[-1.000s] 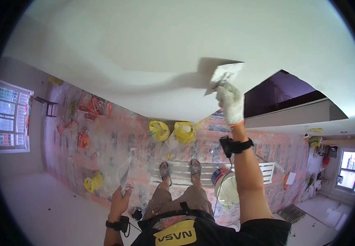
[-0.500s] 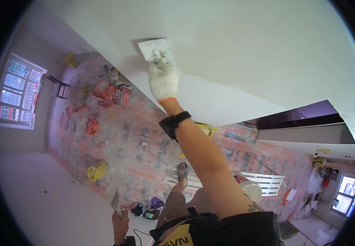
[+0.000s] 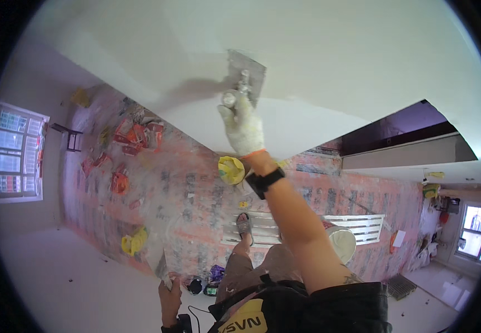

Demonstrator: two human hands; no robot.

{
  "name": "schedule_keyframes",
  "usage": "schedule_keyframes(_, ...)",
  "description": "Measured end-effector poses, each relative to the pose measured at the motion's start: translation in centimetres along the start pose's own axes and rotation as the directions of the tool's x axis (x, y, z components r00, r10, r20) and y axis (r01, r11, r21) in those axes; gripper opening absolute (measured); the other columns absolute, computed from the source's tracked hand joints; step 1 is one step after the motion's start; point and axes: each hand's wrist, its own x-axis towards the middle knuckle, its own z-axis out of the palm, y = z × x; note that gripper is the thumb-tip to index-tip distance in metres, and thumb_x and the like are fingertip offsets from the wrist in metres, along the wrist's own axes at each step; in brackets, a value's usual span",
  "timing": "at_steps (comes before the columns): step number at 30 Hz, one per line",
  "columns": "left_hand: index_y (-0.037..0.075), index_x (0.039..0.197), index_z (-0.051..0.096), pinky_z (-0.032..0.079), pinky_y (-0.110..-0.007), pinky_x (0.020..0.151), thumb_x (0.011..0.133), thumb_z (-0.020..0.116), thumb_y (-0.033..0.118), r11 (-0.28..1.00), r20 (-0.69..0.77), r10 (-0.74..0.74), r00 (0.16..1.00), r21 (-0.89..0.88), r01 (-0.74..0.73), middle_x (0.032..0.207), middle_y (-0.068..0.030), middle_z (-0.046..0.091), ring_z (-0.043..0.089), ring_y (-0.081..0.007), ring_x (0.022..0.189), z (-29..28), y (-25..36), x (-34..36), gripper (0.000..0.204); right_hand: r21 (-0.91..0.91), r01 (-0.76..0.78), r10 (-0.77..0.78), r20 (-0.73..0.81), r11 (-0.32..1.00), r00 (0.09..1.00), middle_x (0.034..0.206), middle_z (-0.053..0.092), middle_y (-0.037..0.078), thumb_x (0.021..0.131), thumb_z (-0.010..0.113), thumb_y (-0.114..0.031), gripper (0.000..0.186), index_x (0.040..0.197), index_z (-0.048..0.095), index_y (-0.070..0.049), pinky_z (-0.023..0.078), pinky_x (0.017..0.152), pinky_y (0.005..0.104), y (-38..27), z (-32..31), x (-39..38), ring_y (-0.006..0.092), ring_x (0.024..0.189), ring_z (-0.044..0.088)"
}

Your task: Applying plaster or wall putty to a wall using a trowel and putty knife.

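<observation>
My gloved right hand (image 3: 243, 125) is closed on the handle of a rectangular steel trowel (image 3: 251, 66), whose blade lies on or very close to a large white, smooth overhead surface (image 3: 351, 55), with a shadow beside it. Low in the view, my bare left hand (image 3: 169, 295) grips a broad putty knife (image 3: 161, 263), its blade pointing up. Below my right forearm a white bucket (image 3: 341, 244), partly hidden by that arm, stands by a white slatted platform (image 3: 357, 226), where my sandalled foot (image 3: 244, 223) rests.
Yellow bags (image 3: 230, 170) and crumpled red sacks (image 3: 138, 136) lie on the pink, dusty floor sheeting (image 3: 185, 188). A small dark stool (image 3: 73, 139) is near the left window (image 3: 15, 155). A dark recessed opening (image 3: 390, 125) cuts the white surface at right.
The trowel swept leftward from the right, then came partway back rightward, its blade now turned lengthwise up the view. My left hand still holds the knife. The view has shifted slightly.
</observation>
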Motion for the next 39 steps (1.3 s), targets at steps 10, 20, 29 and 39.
schedule_keyframes(10, 0.002, 0.108, 0.065, 0.038, -0.027, 0.048, 0.097, 0.064, 0.024, 0.957, 0.067, 0.144, 0.987, 0.245, -0.156, 0.071, 0.0008, 0.056, 0.048, -0.0085, 0.055, 8.0, 3.3, -0.2, 0.025, -0.243, -0.101, 0.093, -0.044, 0.965, 0.995, 0.101, 0.072, 0.019, 0.096, 0.069, -0.019, 0.036, 0.128, 0.058, -0.008, 0.057, 0.076, 0.0426, 8.2, -28.6, -2.9, 0.0352, 0.094, 0.073)
schedule_keyframes(20, 0.003, 0.111, 0.067, 0.047, -0.034, 0.074, 0.098, 0.061, 0.021, 0.902, 0.175, 0.221, 0.959, 0.338, -0.27, 0.084, -0.0055, 0.063, 0.057, -0.016, 0.077, 14.5, 6.4, -2.8, 0.022, -0.384, -0.028, -0.043, -0.175, 0.923, 0.984, 0.097, 0.067, 0.016, 0.094, 0.065, -0.007, 0.027, 0.121, 0.062, -0.004, 0.054, 0.077, 0.0393, 8.1, -42.5, -4.3, 0.0333, 0.086, 0.067)
schedule_keyframes(29, 0.005, 0.108, 0.067, 0.048, -0.034, 0.079, 0.096, 0.061, 0.018, 0.96, 0.154, 0.197, 0.968, 0.172, -0.222, 0.089, -0.0107, 0.067, 0.062, -0.0168, 0.084, 13.2, 7.0, -4.3, 0.019, -0.352, 0.319, -0.104, 0.513, 0.88, 0.852, 0.092, 0.069, 0.01, 0.085, 0.067, -0.012, 0.021, 0.106, 0.065, -0.011, 0.051, 0.08, 0.0468, 3.9, -19.7, -3.3, 0.0337, 0.09, 0.065)
schedule_keyframes(39, -0.002, 0.104, 0.066, 0.047, -0.028, 0.062, 0.1, 0.062, 0.025, 0.975, -0.075, -0.056, 0.996, -0.219, 0.038, 0.079, -0.0047, 0.062, 0.058, -0.0104, 0.069, 6.0, -3.6, -4.6, 0.028, -0.434, 0.345, -0.028, 0.589, 0.833, 0.808, 0.095, 0.072, 0.011, 0.085, 0.067, -0.013, 0.014, 0.099, 0.067, -0.011, 0.054, 0.081, 0.0475, 6.7, 1.7, 0.9, 0.0351, 0.093, 0.068)
